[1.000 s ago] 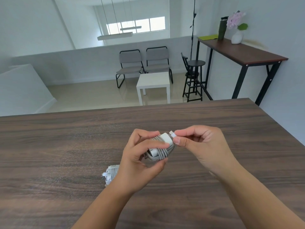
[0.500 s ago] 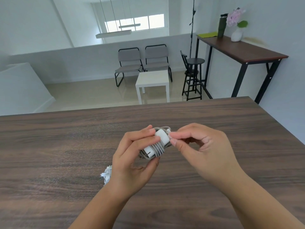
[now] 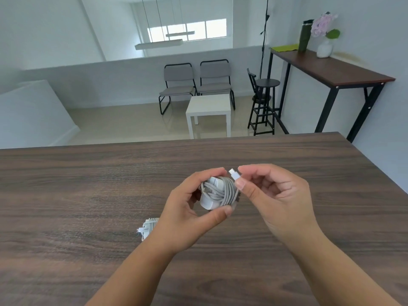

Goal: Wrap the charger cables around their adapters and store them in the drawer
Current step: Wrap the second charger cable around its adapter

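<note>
My left hand point(image 3: 187, 219) grips a white charger adapter point(image 3: 208, 200) above the dark wood table point(image 3: 88, 195), with grey cable point(image 3: 225, 191) wound around it in several turns. My right hand point(image 3: 276, 195) pinches the cable's white plug end point(image 3: 234, 175) between thumb and forefinger, just above and right of the adapter. A second adapter with its cable wrapped point(image 3: 148, 227) lies on the table to the left, partly hidden behind my left wrist. No drawer is in view.
Beyond the table's far edge stand a small white side table point(image 3: 208, 107), two grey chairs point(image 3: 196, 81) and a black stool point(image 3: 263, 102). A tall dark table point(image 3: 344, 69) with a bottle and a flower vase runs along the right wall.
The adapter has been turned in my left hand so the wound cable faces up. My right hand has lifted the plug end away from the adapter's top. The view has shifted slightly.
</note>
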A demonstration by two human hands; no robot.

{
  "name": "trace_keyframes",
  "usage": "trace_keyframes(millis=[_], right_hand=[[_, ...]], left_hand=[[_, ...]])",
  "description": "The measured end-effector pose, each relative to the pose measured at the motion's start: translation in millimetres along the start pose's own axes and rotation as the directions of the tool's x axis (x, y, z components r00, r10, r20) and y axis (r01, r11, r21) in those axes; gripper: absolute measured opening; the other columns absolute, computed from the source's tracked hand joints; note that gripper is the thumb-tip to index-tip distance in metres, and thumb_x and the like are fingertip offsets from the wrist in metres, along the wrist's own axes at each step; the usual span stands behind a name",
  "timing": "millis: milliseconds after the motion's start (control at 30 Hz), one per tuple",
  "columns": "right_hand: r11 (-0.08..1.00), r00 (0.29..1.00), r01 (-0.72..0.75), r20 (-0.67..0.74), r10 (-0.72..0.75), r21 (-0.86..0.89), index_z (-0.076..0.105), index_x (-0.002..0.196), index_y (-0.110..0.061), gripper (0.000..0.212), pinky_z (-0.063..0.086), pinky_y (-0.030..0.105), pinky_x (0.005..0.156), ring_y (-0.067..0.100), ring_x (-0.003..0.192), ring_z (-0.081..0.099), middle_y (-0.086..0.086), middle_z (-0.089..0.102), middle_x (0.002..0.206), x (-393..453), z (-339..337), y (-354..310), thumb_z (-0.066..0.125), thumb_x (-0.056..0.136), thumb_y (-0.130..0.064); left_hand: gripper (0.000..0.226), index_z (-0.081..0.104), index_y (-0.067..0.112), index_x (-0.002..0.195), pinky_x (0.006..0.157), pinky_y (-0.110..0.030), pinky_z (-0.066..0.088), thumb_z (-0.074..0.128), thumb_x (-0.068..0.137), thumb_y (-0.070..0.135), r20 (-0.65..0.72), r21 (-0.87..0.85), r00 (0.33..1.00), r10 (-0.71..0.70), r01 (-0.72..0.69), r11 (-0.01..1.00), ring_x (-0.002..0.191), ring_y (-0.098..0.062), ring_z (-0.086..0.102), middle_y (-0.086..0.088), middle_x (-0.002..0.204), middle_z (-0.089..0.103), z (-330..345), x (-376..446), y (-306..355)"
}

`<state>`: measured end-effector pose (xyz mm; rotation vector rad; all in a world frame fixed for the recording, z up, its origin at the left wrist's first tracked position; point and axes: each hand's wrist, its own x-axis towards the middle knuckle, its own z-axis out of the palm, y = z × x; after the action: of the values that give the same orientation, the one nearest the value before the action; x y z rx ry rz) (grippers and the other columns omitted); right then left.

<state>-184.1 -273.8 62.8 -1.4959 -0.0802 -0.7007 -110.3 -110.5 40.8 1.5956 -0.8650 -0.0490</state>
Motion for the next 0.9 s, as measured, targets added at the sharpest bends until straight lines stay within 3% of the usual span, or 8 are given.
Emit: trace_keyframes(millis=[100, 167, 267, 367, 500, 600, 700, 900], right_hand=[[0.994, 0.997, -0.071, 0.005, 0.071, 0.082, 0.072, 0.086, -0.010, 0.018, 0.052, 0.014, 0.063, 0.004, 0.069, 0.067, -0.005, 0.073, 0.074, 3, 1, 2, 0.070, 0.076, 0.005], [0.982, 0.993, -0.111, -0.020, 0.116, 0.155, 0.071, 0.085, -0.009, 0.016, 0.054, 0.018, 0.064, 0.010, 0.072, 0.070, -0.001, 0.075, 0.075, 4, 1, 5, 0.068, 0.077, 0.005], [0.949, 0.970, -0.180, -0.114, 0.214, 0.258, 0.074, 0.082, -0.015, 0.014, 0.054, 0.022, 0.064, 0.013, 0.070, 0.065, 0.002, 0.072, 0.074, 8, 2, 10, 0.071, 0.072, -0.006], [0.888, 0.938, -0.274, -0.099, 0.331, 0.369, 0.076, 0.081, -0.015, 0.016, 0.054, 0.023, 0.066, 0.016, 0.073, 0.065, 0.005, 0.073, 0.077, 9, 8, 15, 0.074, 0.065, -0.013], [0.837, 0.906, -0.328, -0.104, 0.409, 0.437, 0.076, 0.083, -0.011, 0.020, 0.052, 0.020, 0.063, 0.014, 0.066, 0.062, 0.007, 0.073, 0.079, 7, 7, 17, 0.075, 0.063, -0.012], [0.859, 0.911, -0.320, -0.118, 0.395, 0.401, 0.076, 0.083, -0.011, 0.016, 0.053, 0.021, 0.064, 0.015, 0.067, 0.061, 0.007, 0.073, 0.078, 7, 3, 16, 0.072, 0.068, -0.008], [0.901, 0.936, -0.270, -0.127, 0.329, 0.340, 0.076, 0.080, -0.014, 0.014, 0.053, 0.020, 0.064, 0.014, 0.065, 0.061, 0.004, 0.073, 0.074, 6, 4, 9, 0.072, 0.067, -0.009], [0.951, 0.959, -0.251, -0.091, 0.270, 0.179, 0.075, 0.081, -0.008, 0.014, 0.051, 0.016, 0.061, 0.007, 0.059, 0.061, 0.000, 0.072, 0.067, 11, -2, -4, 0.072, 0.074, 0.002]], left_hand=[[0.072, 0.049, 0.020, 0.136, 0.097, -0.043, 0.050, 0.081, 0.072, 0.014, 0.023, -0.194, 0.991, -0.133, 0.135, 0.972, 0.115, -0.026, 0.064, -0.004, 0.124, 0.067, 5, -5, -1], [0.078, 0.046, 0.018, 0.136, 0.088, -0.039, 0.055, 0.082, 0.067, 0.010, 0.006, -0.339, 0.976, -0.219, 0.208, 0.917, 0.109, -0.025, 0.067, -0.005, 0.119, 0.070, 11, -5, -1], [0.058, 0.061, 0.011, 0.119, 0.079, -0.030, 0.055, 0.081, 0.065, 0.007, -0.051, -0.451, 0.966, -0.254, 0.204, 0.869, 0.097, -0.020, 0.070, -0.008, 0.106, 0.074, 18, 2, -5], [0.043, 0.072, 0.020, 0.110, 0.085, -0.027, 0.053, 0.080, 0.068, 0.020, -0.080, -0.514, 0.964, -0.252, 0.176, 0.839, 0.101, -0.018, 0.068, -0.007, 0.107, 0.073, 20, 9, -6], [0.049, 0.061, 0.031, 0.127, 0.096, -0.039, 0.050, 0.072, 0.080, 0.039, 0.001, -0.470, 0.968, -0.252, 0.223, 0.854, 0.119, -0.023, 0.060, -0.004, 0.127, 0.066, 22, 11, -9], [0.045, 0.056, 0.043, 0.129, 0.082, -0.036, 0.053, 0.060, 0.084, 0.045, 0.069, -0.402, 0.965, -0.255, 0.261, 0.878, 0.109, -0.022, 0.063, 0.001, 0.127, 0.064, 23, 11, -8], [0.051, 0.053, 0.043, 0.131, 0.075, -0.033, 0.050, 0.062, 0.083, 0.055, 0.047, -0.328, 0.974, -0.220, 0.223, 0.918, 0.094, -0.013, 0.059, 0.009, 0.115, 0.064, 18, 9, -8], [0.052, 0.051, 0.034, 0.134, 0.086, -0.029, 0.051, 0.065, 0.084, 0.031, 0.056, -0.269, 0.988, -0.142, 0.152, 0.951, 0.101, -0.008, 0.057, 0.011, 0.115, 0.062, 16, 1, -11]])
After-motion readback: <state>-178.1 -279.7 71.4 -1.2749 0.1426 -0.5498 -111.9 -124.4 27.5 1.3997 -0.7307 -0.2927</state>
